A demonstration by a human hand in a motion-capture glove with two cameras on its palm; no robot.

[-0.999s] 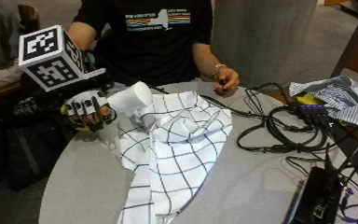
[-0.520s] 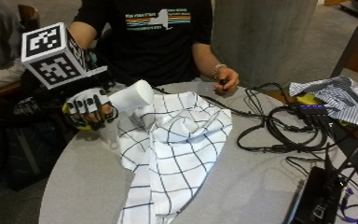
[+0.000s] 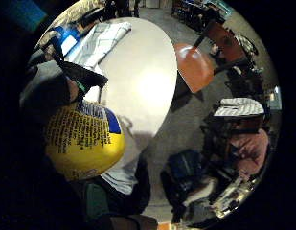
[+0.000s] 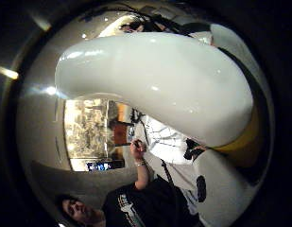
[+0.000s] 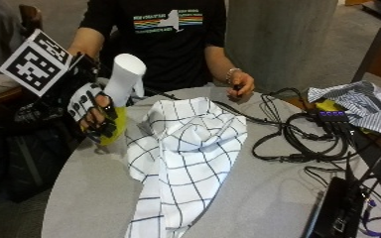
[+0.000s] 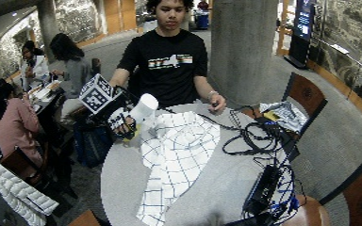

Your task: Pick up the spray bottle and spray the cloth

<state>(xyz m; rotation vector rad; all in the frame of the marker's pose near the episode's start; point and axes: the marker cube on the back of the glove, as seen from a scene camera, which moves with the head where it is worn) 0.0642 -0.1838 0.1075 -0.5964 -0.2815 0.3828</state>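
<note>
Round and grey, the table (image 5: 256,198) sits in a busy hall, with a concrete column at the upper right of the outside view and other people seated off to the left. At the left edge of the table, the gloved right hand (image 5: 93,111) has its fingers wrapped round the yellow body of the spray bottle (image 5: 121,82), which is lifted clear of the tabletop. Its white head rises above the fingers, the bottle's long axis running roughly upright with a slight lean toward the right. Just to the right and lower lies the cloth (image 5: 184,153), white with a dark grid, bunched at its upper end and trailing toward the lower middle of the frame. To my eye the nozzle needs aiming right and down at the cloth before squeezing. Further right, the bare hand (image 5: 240,85) rests on the table's far edge beside a tangle of black cables (image 5: 296,139), and a striped shirt (image 5: 359,101) lies at the far right.
</note>
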